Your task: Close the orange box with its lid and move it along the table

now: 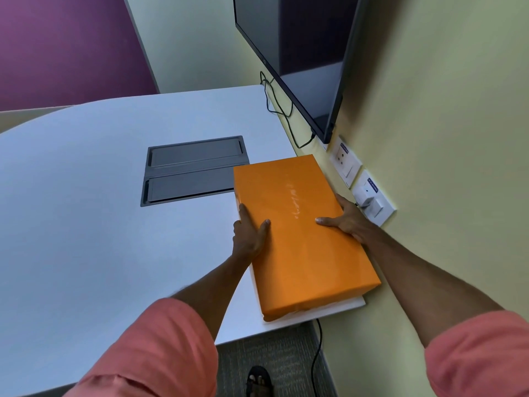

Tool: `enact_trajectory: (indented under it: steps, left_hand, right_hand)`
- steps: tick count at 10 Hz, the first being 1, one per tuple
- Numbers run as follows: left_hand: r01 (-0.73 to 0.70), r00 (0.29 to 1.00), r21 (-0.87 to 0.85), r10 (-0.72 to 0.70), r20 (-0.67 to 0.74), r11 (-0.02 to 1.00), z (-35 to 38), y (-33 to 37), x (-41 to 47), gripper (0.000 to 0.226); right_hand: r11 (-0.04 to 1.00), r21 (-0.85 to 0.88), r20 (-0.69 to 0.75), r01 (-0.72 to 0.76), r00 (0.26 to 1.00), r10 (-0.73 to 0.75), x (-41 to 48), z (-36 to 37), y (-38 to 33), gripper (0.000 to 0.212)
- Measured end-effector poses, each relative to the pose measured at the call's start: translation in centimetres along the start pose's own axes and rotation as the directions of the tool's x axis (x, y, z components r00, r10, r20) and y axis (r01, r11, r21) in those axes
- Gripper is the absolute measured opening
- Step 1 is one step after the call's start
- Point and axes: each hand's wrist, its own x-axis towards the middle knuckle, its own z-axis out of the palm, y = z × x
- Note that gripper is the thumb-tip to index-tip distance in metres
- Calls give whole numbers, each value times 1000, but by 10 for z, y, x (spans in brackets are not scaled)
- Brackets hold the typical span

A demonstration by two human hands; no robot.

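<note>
A long orange box [297, 233] lies on the white table [86, 210] near its right edge, beside the wall. Its orange lid covers the top, and a thin white strip of the base shows along the near end. My left hand [250, 233] grips the box's left long side, thumb on the lid. My right hand [346, 219] grips the right long side, thumb on top and fingers hidden between box and wall.
A grey recessed cable hatch [189, 170] sits in the table, touching the box's far left corner. A dark wall screen [300, 53] hangs above. Wall sockets [369, 196] and a black cable [274, 104] lie close to the right. The table's near edge runs just behind the box's near end.
</note>
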Motion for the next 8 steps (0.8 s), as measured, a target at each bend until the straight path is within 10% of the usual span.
enact_trajectory:
  steps: [5, 8]
  left_hand:
    - [14, 999, 258, -25, 39, 966, -8, -3, 9, 92]
    - [-127, 989, 491, 145, 1, 862, -53, 8, 22, 79]
  right_hand:
    - [976, -213, 15, 36, 999, -34, 2, -3, -24, 105]
    - [909, -404, -233, 102, 949, -211, 6, 22, -69, 74]
